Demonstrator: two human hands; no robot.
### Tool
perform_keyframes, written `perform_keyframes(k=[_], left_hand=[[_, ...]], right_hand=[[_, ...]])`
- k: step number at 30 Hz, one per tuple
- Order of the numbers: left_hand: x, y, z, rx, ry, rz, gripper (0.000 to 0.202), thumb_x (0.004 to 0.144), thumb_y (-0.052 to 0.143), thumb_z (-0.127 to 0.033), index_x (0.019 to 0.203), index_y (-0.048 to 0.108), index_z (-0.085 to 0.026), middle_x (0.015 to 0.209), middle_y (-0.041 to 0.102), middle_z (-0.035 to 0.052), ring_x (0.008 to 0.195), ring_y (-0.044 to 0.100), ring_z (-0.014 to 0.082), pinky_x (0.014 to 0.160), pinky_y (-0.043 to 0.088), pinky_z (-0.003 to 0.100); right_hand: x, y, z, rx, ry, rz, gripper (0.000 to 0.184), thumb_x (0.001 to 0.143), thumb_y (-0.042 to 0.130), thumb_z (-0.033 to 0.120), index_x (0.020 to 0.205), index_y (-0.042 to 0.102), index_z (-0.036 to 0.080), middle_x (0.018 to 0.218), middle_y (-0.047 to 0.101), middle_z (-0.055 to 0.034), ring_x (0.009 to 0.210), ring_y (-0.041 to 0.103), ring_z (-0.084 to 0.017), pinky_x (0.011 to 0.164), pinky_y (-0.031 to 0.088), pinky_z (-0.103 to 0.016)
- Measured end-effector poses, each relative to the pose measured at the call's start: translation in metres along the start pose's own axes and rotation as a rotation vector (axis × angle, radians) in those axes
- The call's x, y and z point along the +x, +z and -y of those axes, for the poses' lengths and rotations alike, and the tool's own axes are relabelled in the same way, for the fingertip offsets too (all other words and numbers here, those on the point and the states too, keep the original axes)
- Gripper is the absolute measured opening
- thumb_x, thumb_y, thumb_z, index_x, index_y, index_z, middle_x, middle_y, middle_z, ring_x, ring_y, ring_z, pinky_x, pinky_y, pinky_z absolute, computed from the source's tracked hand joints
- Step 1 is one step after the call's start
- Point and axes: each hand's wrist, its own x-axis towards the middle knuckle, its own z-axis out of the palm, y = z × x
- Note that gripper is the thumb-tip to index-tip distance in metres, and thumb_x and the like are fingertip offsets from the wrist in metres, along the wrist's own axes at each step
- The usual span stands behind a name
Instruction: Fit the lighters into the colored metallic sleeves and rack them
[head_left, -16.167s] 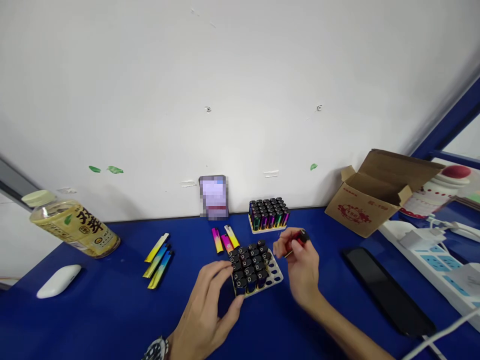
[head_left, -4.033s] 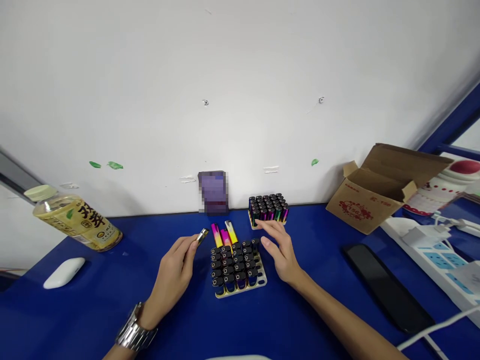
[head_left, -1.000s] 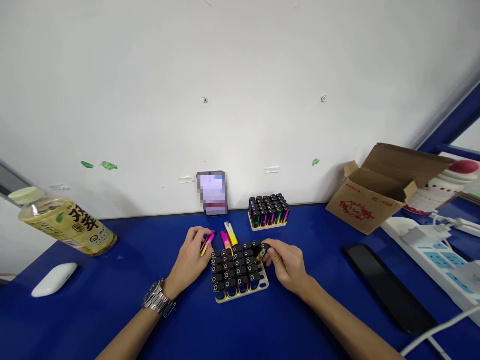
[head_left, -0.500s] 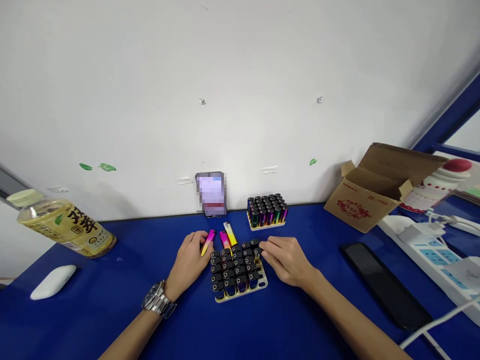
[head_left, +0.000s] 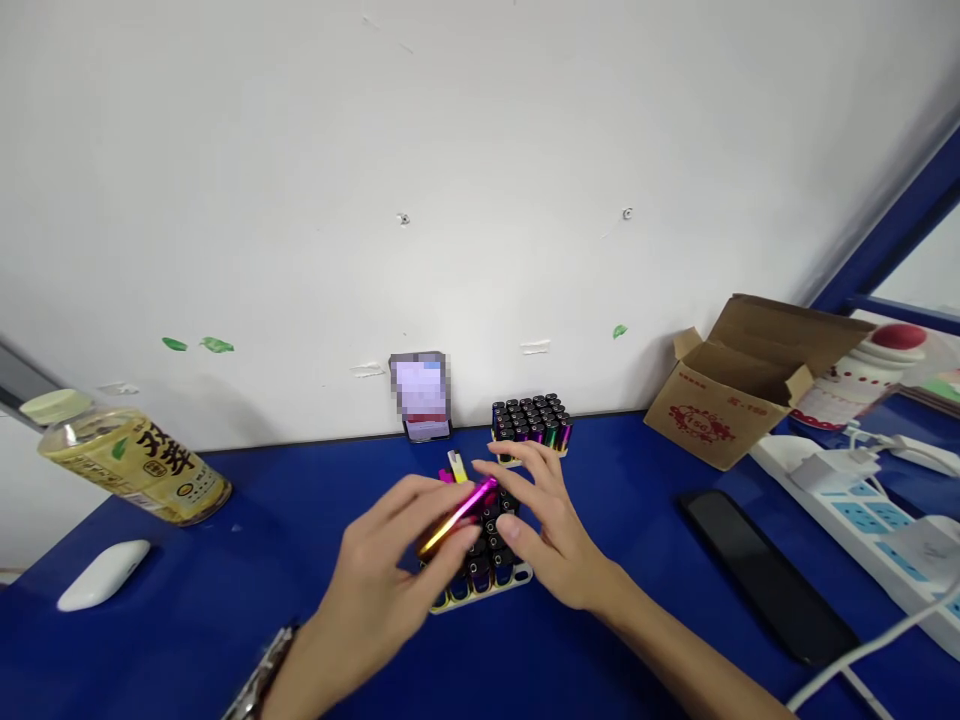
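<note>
My left hand [head_left: 382, 560] pinches a shiny pink-and-gold lighter case [head_left: 459, 517] between thumb and fingers, tilted with its pink end up to the right. Around that pink end, my right hand [head_left: 555, 530] is open, thumb and fingers apart, with nothing seen in it. Below both hands stands a pale tray [head_left: 484, 597] of upright, black-topped lighter-like pieces [head_left: 480, 570], partly hidden by the hands. Behind my left hand lies a yellow-and-white lighter case [head_left: 456, 465], with a pink one [head_left: 444, 476] mostly covered.
A second tray of black-topped pieces [head_left: 529, 415] stands near the wall, beside a propped phone [head_left: 421, 395]. To the right are an open carton [head_left: 712, 410], a black phone [head_left: 765, 575] and a power strip [head_left: 862, 515]. A bottle [head_left: 135, 465] and white mouse [head_left: 105, 575] are left.
My left hand has lifted the pink-and-gold case from the blue table and brought it right, over the near tray. My right hand has left the tray's right edge and opened near the case.
</note>
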Motion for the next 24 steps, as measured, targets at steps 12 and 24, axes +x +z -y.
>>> perform_keyframes(k=[12, 24], left_hand=[[0.02, 0.009, 0.076, 0.054, -0.209, -0.025, 0.038, 0.093, 0.039, -0.044, 0.089, 0.067, -0.019, 0.09, 0.07, 0.0053, 0.087, 0.064, 0.0198, 0.079, 0.052, 0.032], [0.007, 0.024, 0.108, 0.206, -0.178, 0.183, 0.039, 0.095, 0.033, -0.042, 0.088, 0.066, -0.023, 0.092, 0.066, 0.0041, 0.089, 0.06, 0.0194, 0.083, 0.048, 0.035]], right_hand=[[-0.004, 0.006, -0.064, 0.681, 0.49, -0.505, 0.008, 0.083, 0.051, 0.024, 0.077, 0.053, 0.019, 0.056, 0.056, 0.0041, 0.049, 0.052, -0.012, 0.054, 0.043, -0.026], [-0.007, 0.012, -0.069, 0.939, 0.68, -0.17, 0.021, 0.074, 0.055, 0.037, 0.066, 0.049, 0.019, 0.041, 0.033, 0.0114, 0.033, 0.023, -0.004, 0.036, 0.023, -0.018]])
